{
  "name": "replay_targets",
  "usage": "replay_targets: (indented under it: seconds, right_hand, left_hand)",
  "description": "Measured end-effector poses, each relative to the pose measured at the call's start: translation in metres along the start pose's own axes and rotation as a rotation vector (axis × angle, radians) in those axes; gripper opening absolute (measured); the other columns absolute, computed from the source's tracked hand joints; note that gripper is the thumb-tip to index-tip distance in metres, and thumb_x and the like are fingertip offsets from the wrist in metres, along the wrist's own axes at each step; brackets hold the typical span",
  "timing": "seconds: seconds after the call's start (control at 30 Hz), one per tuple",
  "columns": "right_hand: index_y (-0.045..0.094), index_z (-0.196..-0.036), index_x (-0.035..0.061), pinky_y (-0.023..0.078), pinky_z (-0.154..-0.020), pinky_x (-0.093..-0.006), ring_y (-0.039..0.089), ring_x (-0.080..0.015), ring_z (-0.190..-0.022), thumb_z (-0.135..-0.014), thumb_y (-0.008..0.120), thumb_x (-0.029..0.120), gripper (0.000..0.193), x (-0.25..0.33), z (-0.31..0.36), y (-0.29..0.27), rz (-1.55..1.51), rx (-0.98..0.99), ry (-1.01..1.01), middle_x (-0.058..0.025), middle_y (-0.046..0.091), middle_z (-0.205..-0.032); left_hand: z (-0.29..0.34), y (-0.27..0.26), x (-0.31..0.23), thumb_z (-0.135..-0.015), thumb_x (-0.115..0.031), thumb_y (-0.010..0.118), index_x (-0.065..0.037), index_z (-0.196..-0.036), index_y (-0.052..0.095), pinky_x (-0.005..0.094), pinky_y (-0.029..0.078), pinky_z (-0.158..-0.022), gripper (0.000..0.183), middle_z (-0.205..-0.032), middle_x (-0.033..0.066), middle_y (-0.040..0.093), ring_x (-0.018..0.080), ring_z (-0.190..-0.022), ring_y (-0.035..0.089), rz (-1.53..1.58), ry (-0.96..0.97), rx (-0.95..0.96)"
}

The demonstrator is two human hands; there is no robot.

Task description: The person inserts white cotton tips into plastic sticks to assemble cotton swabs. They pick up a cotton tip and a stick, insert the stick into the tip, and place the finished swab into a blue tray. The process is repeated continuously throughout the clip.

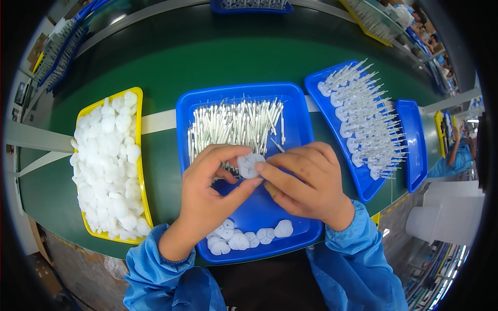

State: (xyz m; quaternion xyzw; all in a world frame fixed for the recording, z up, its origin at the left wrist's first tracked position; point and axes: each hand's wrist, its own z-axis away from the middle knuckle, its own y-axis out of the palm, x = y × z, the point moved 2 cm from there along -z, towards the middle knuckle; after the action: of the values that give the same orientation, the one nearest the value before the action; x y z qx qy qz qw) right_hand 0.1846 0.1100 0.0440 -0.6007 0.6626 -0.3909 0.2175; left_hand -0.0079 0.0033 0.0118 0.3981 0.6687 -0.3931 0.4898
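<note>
My left hand [215,189] pinches a translucent white plastic disc [250,165] with a lobed pattern between thumb and forefinger. My right hand [306,179] is closed, its fingertips against the disc's right side; whatever they may hold is hidden. Both hands are above a blue tray [298,228]. In its far half lies a dense pile of thin white sticks [236,122] with fine tips. Several loose lobed discs [238,241] rest along the tray's near edge, below my wrists.
A yellow tray [140,155] at left is heaped with white plastic pieces [106,166]. To the right, a blue tray [332,122] holds rows of discs with sticks attached [363,124]. Another blue tray [412,145] stands beyond it. All stand on a green table [155,72].
</note>
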Motion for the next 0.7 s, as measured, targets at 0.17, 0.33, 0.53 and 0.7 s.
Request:
replay_targets:
  seconds: [0.17, 0.33, 0.53, 0.7]
  right_hand:
    - [0.083, -0.128, 0.0171, 0.054, -0.09, -0.0386, 0.072, -0.0204, -0.093, -0.083, 0.084, 0.013, 0.046, -0.004, 0.006, 0.001, -0.027, 0.004, 0.039, 0.0003, 0.076, -0.109]
    - [0.082, -0.129, 0.0149, 0.054, -0.089, -0.0399, 0.072, -0.0239, -0.094, -0.081, 0.085, 0.011, 0.049, -0.006, 0.006, 0.002, -0.152, 0.024, 0.13, -0.0024, 0.076, -0.11]
    - [0.082, -0.129, 0.0151, 0.054, -0.089, -0.0418, 0.072, -0.0251, -0.096, -0.078, 0.086, 0.01, 0.052, -0.005, 0.004, -0.005, -0.221, 0.063, 0.118, -0.003, 0.076, -0.115]
    - [0.082, -0.127, 0.012, 0.057, -0.088, -0.04, 0.075, -0.025, -0.097, -0.081, 0.086, 0.009, 0.047, -0.004, 0.02, -0.014, -0.236, 0.063, 0.081, -0.0042, 0.077, -0.112]
  left_hand:
    - [0.0, 0.0, 0.0, -0.085, 0.003, 0.092, -0.005, -0.134, 0.077, 0.0257, 0.062, -0.074, 0.052, -0.121, 0.0097, 0.075, 0.0152, -0.099, 0.069, -0.002, 0.014, 0.013]
    - [0.0, 0.001, 0.001, -0.086, 0.002, 0.09, -0.007, -0.137, 0.077, 0.0268, 0.062, -0.074, 0.053, -0.125, 0.0103, 0.075, 0.0166, -0.102, 0.071, -0.004, 0.029, 0.049]
    - [-0.001, 0.001, -0.002, -0.084, 0.003, 0.09, -0.01, -0.138, 0.077, 0.0288, 0.062, -0.076, 0.057, -0.129, 0.0112, 0.075, 0.0194, -0.104, 0.073, -0.062, 0.059, 0.089]
    - [-0.001, 0.001, -0.006, -0.082, 0.003, 0.09, -0.011, -0.136, 0.079, 0.0303, 0.061, -0.078, 0.057, -0.13, 0.0103, 0.075, 0.0221, -0.107, 0.072, -0.12, 0.101, 0.092]
